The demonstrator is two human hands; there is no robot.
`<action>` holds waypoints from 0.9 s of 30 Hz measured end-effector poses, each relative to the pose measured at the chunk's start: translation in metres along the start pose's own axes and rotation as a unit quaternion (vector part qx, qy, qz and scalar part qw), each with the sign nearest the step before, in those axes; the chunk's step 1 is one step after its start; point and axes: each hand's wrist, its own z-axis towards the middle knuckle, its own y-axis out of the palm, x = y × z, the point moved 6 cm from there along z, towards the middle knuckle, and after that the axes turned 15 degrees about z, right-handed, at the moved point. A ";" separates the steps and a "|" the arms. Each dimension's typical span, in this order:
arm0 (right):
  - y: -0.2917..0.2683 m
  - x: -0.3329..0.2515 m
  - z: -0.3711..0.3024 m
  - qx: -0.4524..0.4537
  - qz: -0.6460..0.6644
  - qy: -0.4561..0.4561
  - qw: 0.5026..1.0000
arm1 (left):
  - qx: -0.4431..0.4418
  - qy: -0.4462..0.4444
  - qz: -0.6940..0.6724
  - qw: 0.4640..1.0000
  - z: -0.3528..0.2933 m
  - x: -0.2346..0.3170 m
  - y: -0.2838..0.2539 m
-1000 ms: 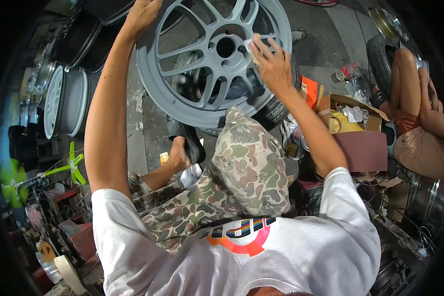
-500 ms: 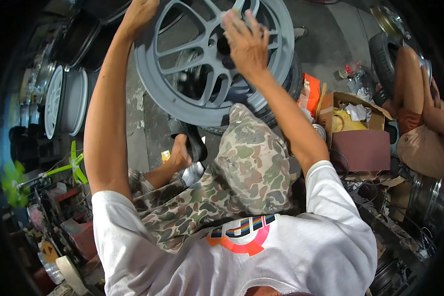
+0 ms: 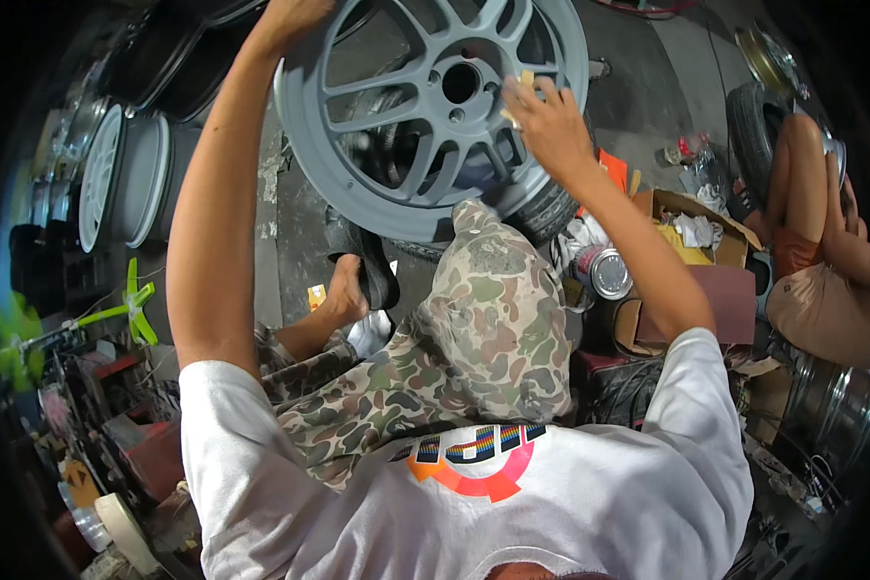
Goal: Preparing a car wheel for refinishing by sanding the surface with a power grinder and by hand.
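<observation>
A grey multi-spoke wheel rim [image 3: 425,217] leans in front of me, over a black tyre [image 3: 546,211]. My left hand [image 3: 302,14] is at the rim's upper left edge; its fingers are cut off by the top of the view. Over the spokes on the right side, my right hand [image 3: 551,126] pinches a small tan folded piece [image 3: 527,79], perhaps sandpaper. Its fingers are bent and slightly blurred. Below the rim is my raised knee in camouflage trousers [image 3: 498,309].
At right stand an open cardboard box [image 3: 648,203] with crumpled paper, a metal can [image 3: 610,273] and a brown-red sheet [image 3: 710,304]. Another person's bare legs [image 3: 800,174] are at far right. More wheels [image 3: 150,184] and a green-bladed fan [image 3: 137,302] are at left.
My right hand has moved right and down from near the hub to the right-hand spokes, uncovering the hub hole. The rim appears slightly further right.
</observation>
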 end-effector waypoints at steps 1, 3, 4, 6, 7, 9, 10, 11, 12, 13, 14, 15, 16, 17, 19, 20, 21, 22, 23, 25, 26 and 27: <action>0.007 -0.008 -0.005 0.004 0.041 0.008 0.999 | 0.001 -0.003 0.026 1.000 0.000 0.000 -0.002; 0.005 -0.033 -0.004 -0.001 0.153 0.073 0.985 | -0.018 -0.023 0.079 0.996 0.001 0.006 0.000; 0.009 -0.042 -0.001 -0.006 0.263 0.140 0.954 | -0.017 -0.025 0.078 0.997 0.000 0.007 0.000; 0.015 -0.042 0.020 -0.033 0.517 0.269 0.812 | 0.024 0.046 0.001 0.999 -0.007 0.024 0.000; 0.016 -0.044 0.020 -0.065 0.557 0.337 0.756 | 0.023 0.024 0.010 0.999 -0.010 0.025 0.000; 0.020 -0.045 0.016 -0.096 0.592 0.392 0.698 | 0.002 -0.007 0.028 1.000 -0.009 0.016 0.000; 0.018 -0.042 0.010 -0.071 0.492 0.253 0.830 | -0.025 -0.037 0.045 0.998 -0.007 0.009 0.002; 0.013 -0.050 0.004 -0.044 0.380 0.097 0.919 | -0.019 -0.018 0.066 0.997 -0.006 0.000 -0.005; 0.015 -0.031 -0.007 -0.070 0.211 0.015 0.975 | -0.021 -0.017 0.058 0.998 -0.005 0.003 0.003; 0.010 -0.003 -0.009 -0.088 0.101 -0.044 0.990 | -0.003 0.007 0.043 0.999 -0.003 0.014 0.005; 0.002 0.018 -0.004 -0.105 -0.010 -0.101 0.989 | 0.013 0.031 0.028 0.999 -0.003 0.023 0.008; -0.006 0.026 0.013 -0.105 -0.010 -0.101 0.989 | 0.007 0.017 0.018 1.000 -0.003 0.022 0.009; -0.016 0.028 0.032 -0.102 -0.061 -0.142 0.983 | 0.008 0.017 0.020 1.000 -0.004 0.020 0.006; -0.020 0.027 0.040 -0.099 -0.114 -0.182 0.972 | 0.007 0.016 0.035 0.999 -0.005 0.018 0.004; -0.021 0.021 0.038 -0.076 -0.109 -0.176 0.975 | 0.005 0.015 0.051 0.999 -0.008 0.014 0.002; -0.020 0.018 0.033 -0.056 -0.106 -0.168 0.979 | 0.005 0.011 0.048 0.999 -0.009 0.013 0.002; -0.013 0.015 0.021 -0.066 -0.117 -0.142 0.981 | 0.007 0.008 0.041 0.999 -0.007 0.012 0.004; -0.004 0.002 0.005 -0.067 -0.120 -0.141 0.980 | 0.008 0.010 0.039 0.999 -0.003 0.012 0.005; 0.003 -0.012 0.001 -0.098 0.055 0.029 0.993 | -0.006 0.013 0.049 0.999 -0.002 0.006 0.002; 0.023 -0.025 -0.016 -0.023 0.289 0.164 0.943 | -0.015 0.026 0.023 0.999 0.002 0.019 0.011; 0.023 -0.035 -0.023 0.080 0.351 0.125 0.924 | -0.011 0.029 -0.010 0.999 -0.001 0.032 0.017; 0.022 -0.058 -0.010 -0.098 0.583 0.405 0.697 | -0.009 -0.014 0.010 1.000 -0.013 0.019 0.005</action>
